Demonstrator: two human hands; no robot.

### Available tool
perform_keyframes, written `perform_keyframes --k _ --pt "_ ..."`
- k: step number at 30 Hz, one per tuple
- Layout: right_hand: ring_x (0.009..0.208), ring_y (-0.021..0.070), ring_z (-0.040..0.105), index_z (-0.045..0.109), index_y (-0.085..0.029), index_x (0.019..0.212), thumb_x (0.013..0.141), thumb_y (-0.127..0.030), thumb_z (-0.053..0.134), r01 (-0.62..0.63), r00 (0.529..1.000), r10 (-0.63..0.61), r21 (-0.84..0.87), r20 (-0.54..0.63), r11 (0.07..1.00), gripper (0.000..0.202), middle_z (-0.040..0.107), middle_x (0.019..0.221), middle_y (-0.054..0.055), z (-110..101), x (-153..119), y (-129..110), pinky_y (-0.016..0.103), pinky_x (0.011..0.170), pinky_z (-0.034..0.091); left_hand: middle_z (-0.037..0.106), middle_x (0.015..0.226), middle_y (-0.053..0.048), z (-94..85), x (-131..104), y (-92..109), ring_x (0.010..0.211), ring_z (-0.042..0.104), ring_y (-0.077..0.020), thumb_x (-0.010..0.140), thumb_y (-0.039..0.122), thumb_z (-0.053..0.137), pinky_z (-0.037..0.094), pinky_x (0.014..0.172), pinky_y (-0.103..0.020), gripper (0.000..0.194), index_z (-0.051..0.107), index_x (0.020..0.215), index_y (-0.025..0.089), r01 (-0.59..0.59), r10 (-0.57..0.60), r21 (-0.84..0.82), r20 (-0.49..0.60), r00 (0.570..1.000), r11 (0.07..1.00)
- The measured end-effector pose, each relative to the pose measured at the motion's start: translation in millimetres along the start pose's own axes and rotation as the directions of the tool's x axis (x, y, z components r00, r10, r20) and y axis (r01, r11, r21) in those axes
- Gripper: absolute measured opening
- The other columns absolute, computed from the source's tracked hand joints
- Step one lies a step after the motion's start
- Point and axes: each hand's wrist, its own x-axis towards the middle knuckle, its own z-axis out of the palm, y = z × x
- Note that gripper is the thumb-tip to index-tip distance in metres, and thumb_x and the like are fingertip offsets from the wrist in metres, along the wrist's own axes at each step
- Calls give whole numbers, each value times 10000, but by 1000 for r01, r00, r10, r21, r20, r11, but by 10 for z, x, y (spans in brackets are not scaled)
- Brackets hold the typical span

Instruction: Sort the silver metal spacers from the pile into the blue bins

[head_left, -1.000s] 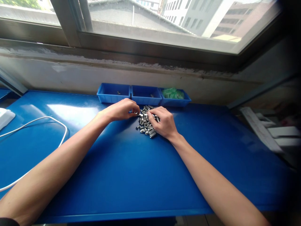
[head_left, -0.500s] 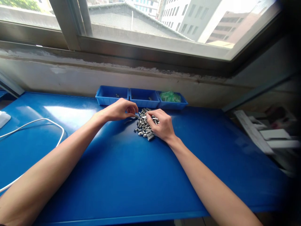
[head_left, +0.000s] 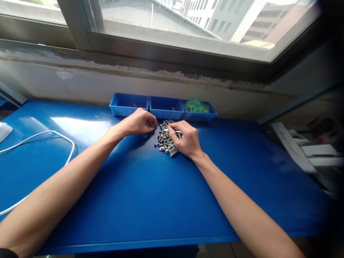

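A heap of small metal screws and hexagonal standoffs [head_left: 164, 142] lies on the blue table [head_left: 139, 193], between my two hands. My left hand [head_left: 139, 122] is at the heap's left edge, thumb and forefinger pinched together. Whatever sits between those fingertips is too small to name. From the right, my right hand [head_left: 185, 138] reaches over the heap and covers part of it. Its thumb and forefinger are closed at the upper middle of the pieces, beside a bright silvery bit. Whether that bit is held or only lies there, I cannot tell.
Behind the heap three joined blue bins stand along the wall: the left bin [head_left: 126, 111] and middle bin [head_left: 168, 114] hold a few small pieces, the right bin [head_left: 200, 116] a green plastic bag [head_left: 197, 106]. A white cable [head_left: 72, 147] curves across the table's left side.
The view has tilted slightly downward. A small metal piece seen at my left fingertips before no longer shows clearly. My right hand stays over the heap with its pinch closed.
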Motion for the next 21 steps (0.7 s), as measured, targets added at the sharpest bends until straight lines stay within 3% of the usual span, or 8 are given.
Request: perform_keyframes --k 5,8,11,13,16,18,21 --pt "866 241 717 734 -215 897 953 -251 590 -9 1000 9 -1 -14 1000 159 793 928 67 -13 8 -25 420 876 568 778 783 -21 -28 -1 53 731 739 -157 754 163 692 556 725 -223 110 782 816 152 43 -48 -56 -85 995 997" --pt "865 238 717 738 -216 893 943 -254 607 -39 999 40 28 -22 999 145 790 917 61 -26 21 -59 413 867 572 788 839 -60 -40 13 120 786 753 -195 734 239 766 596 763 -267 170 780 865 132 109 -155 -264 -162 974 958" --pt "860 225 729 745 -216 966 913 -300 663 -160 986 164 168 -9 973 129 790 945 52 -29 52 -117 391 856 586 790 909 -98 -66 34 198 872 759 -232 722 344 835 613 802 -310 327 770 946 115 130 -231 -512 -140 963 849" --pt "861 217 742 731 -227 1056 890 -362 699 -296 954 292 368 67 882 216 791 968 43 -20 82 -158 375 839 604 785 944 -111 -85 46 231 910 755 -242 711 391 865 614 829 -331 389 764 961 111 127 -243 -615 -108 964 778" --pt "820 212 752 719 -228 1085 850 -446 740 -458 881 418 624 223 632 321 791 919 37 -3 125 -206 374 800 630 776 968 -114 -111 48 240 928 743 -238 697 428 888 607 865 -351 422 760 946 112 116 -231 -675 -83 969 728" --pt "774 204 748 732 -214 1047 816 -467 772 -505 844 459 700 277 505 345 786 876 39 -4 149 -227 378 786 636 774 971 -110 -130 41 236 930 737 -233 687 447 895 601 879 -357 438 760 939 115 111 -219 -677 -76 973 728" --pt "754 186 738 753 -205 1035 778 -457 810 -519 820 489 749 298 412 364 783 861 41 -24 186 -251 359 778 634 773 959 -99 -163 34 241 917 731 -226 673 452 904 597 873 -350 443 762 928 118 112 -211 -647 -77 975 754"
